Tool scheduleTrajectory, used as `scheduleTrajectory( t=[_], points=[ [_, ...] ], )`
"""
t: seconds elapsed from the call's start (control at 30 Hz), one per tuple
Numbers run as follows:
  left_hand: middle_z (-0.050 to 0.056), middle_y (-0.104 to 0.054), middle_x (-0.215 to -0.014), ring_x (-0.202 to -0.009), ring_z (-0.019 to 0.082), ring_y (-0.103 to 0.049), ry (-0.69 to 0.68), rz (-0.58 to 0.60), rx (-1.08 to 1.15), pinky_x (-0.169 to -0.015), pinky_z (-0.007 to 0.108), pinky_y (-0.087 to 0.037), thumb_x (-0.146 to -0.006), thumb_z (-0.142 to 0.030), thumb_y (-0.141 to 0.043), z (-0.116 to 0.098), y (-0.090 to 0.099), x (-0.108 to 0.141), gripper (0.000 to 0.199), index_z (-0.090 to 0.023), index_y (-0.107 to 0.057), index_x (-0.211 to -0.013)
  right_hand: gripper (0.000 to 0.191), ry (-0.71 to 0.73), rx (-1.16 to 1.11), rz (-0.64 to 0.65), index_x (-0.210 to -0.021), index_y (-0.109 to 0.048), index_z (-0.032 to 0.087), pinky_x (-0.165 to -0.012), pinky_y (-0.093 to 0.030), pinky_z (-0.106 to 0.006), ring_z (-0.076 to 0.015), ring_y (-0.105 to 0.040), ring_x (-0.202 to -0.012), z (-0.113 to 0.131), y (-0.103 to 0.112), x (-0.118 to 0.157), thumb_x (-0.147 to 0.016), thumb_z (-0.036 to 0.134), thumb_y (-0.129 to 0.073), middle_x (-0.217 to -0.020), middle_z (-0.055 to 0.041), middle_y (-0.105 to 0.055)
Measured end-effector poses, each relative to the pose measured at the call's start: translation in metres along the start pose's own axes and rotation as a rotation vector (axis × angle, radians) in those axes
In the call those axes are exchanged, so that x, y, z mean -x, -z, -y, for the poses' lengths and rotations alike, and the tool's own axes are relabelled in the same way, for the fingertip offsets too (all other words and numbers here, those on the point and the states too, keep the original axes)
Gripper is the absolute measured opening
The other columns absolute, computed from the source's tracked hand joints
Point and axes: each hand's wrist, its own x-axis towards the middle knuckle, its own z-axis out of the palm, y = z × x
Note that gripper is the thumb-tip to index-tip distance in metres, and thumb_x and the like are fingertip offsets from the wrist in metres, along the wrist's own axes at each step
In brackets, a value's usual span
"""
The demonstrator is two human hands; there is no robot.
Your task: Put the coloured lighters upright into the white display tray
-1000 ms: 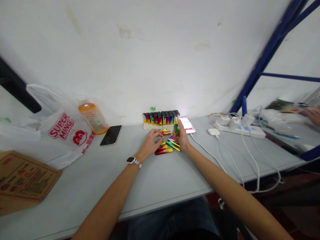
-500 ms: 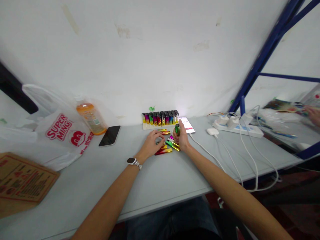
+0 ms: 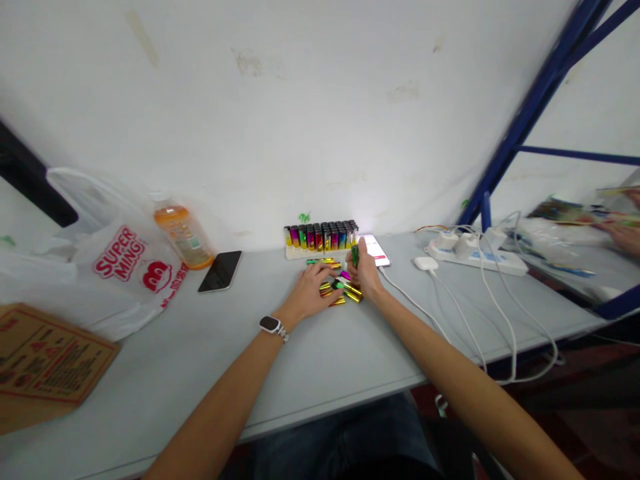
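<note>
My left hand (image 3: 314,292), with a watch (image 3: 271,325) on its wrist, reaches over a loose pile of shiny, colourful lighters (image 3: 354,293). Its thumb and fingers curl round the near end of a green-and-gold one. Upright in my right hand (image 3: 367,272) is a green lighter (image 3: 355,255), gripped with the thumb raised along its top. Behind both hands, a white tray (image 3: 299,253) holds rows of standing lighters (image 3: 320,237) with black tops and metallic bodies. My fingers partly hide the pile.
A lit phone (image 3: 381,252) on a cable lies behind my right hand. To the right is a power strip (image 3: 500,261) with chargers and loose cables. On the left are a dark phone (image 3: 220,271), an orange drink bottle (image 3: 185,237), a plastic bag (image 3: 125,280) and a cardboard box (image 3: 50,367). Another person's hand (image 3: 625,237) shows far right.
My left hand has moved right and its fingers have come down onto the pile. The right hand still holds the green lighter, now turned more upright. The other person's hand has shifted.
</note>
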Motion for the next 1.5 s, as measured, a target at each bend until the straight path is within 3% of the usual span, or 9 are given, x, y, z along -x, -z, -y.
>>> scheduleTrajectory(
  t=[0.17,0.33,0.43,0.57,0.73,1.13,1.3,1.43,1.5],
  points=[
    [0.009,-0.061,-0.129,-0.121,0.029,-0.056,-0.033,0.021,-0.04,-0.105,0.05,-0.046,-0.088,-0.041,-0.07,-0.004,-0.002,0.0,0.029,-0.023,-0.066,-0.109,0.054,0.168,0.039,0.042,-0.098,-0.05,0.026,-0.04,-0.032,-0.021,-0.0094,-0.038,-0.038,0.008,0.01,-0.006,-0.077,0.074,-0.064,-0.047,0.0122,-0.046],
    [0.009,-0.06,-0.129,-0.124,0.029,-0.054,-0.041,0.032,-0.034,-0.106,0.05,-0.045,-0.09,-0.04,-0.068,-0.002,-0.004,0.0,0.025,-0.024,-0.067,-0.109,0.041,0.349,0.344,0.011,-0.094,-0.061,0.021,-0.066,-0.052,-0.03,-0.0172,-0.066,-0.071,0.012,0.037,-0.03,-0.082,0.06,-0.065,-0.076,-0.0022,-0.071],
    [0.009,-0.06,-0.129,-0.123,0.029,-0.054,-0.037,0.038,-0.023,-0.105,0.05,-0.045,-0.09,-0.04,-0.067,-0.001,-0.004,0.0,0.026,-0.023,-0.067,-0.109,0.028,0.502,0.654,0.017,-0.093,-0.068,0.019,-0.079,-0.051,-0.035,-0.0199,-0.067,-0.082,0.016,0.055,-0.046,-0.082,0.045,-0.068,-0.093,-0.0066,-0.075],
    [0.009,-0.06,-0.129,-0.125,0.03,-0.054,-0.022,0.043,-0.014,-0.106,0.051,-0.045,-0.09,-0.04,-0.068,0.0,-0.004,0.0,0.023,-0.024,-0.068,-0.107,0.025,0.597,0.835,0.082,-0.104,-0.069,0.018,-0.076,-0.05,-0.034,-0.0183,-0.064,-0.074,0.026,0.068,-0.065,-0.082,0.03,-0.066,-0.09,-0.0055,-0.074],
    [0.009,-0.062,-0.126,-0.125,0.029,-0.054,-0.01,0.047,-0.003,-0.107,0.05,-0.045,-0.089,-0.038,-0.068,-0.001,-0.003,0.0,0.021,-0.024,-0.069,-0.105,0.019,0.594,0.865,0.114,-0.099,-0.069,0.019,-0.07,-0.05,-0.031,-0.017,-0.063,-0.069,0.034,0.071,-0.078,-0.083,0.028,-0.064,-0.087,-0.0045,-0.074],
    [0.009,-0.061,-0.128,-0.126,0.029,-0.053,-0.008,0.049,-0.019,-0.108,0.05,-0.045,-0.09,-0.041,-0.067,-0.001,-0.003,0.001,0.025,-0.024,-0.069,-0.108,0.019,0.665,0.919,0.167,-0.096,-0.073,0.018,-0.074,-0.051,-0.031,-0.0184,-0.066,-0.072,0.031,0.076,-0.088,-0.088,0.029,-0.06,-0.085,-0.0057,-0.075],
    [0.008,-0.061,-0.128,-0.125,0.029,-0.054,-0.004,0.051,-0.039,-0.106,0.05,-0.046,-0.09,-0.041,-0.066,-0.002,-0.002,0.001,0.024,-0.025,-0.069,-0.108,0.019,0.62,0.879,0.168,-0.095,-0.073,0.018,-0.075,-0.051,-0.032,-0.0183,-0.065,-0.073,0.029,0.078,-0.091,-0.087,0.031,-0.061,-0.085,-0.0048,-0.075],
    [0.009,-0.061,-0.128,-0.123,0.03,-0.055,0.005,0.047,-0.07,-0.103,0.05,-0.045,-0.089,-0.051,-0.066,-0.005,0.001,0.002,0.035,-0.024,-0.067,-0.112,0.018,0.539,0.841,0.136,-0.096,-0.072,0.018,-0.077,-0.053,-0.033,-0.0174,-0.063,-0.074,0.023,0.078,-0.096,-0.087,0.03,-0.061,-0.086,-0.0038,-0.071],
    [0.01,-0.06,-0.132,-0.124,0.03,-0.054,0.016,0.04,-0.094,-0.104,0.051,-0.044,-0.086,-0.058,-0.067,-0.006,0.002,0.002,0.047,-0.025,-0.064,-0.12,0.018,0.561,0.865,0.093,-0.096,-0.073,0.017,-0.079,-0.053,-0.035,-0.0173,-0.062,-0.076,0.019,0.077,-0.098,-0.087,0.028,-0.062,-0.095,-0.0065,-0.066]
  ],
)
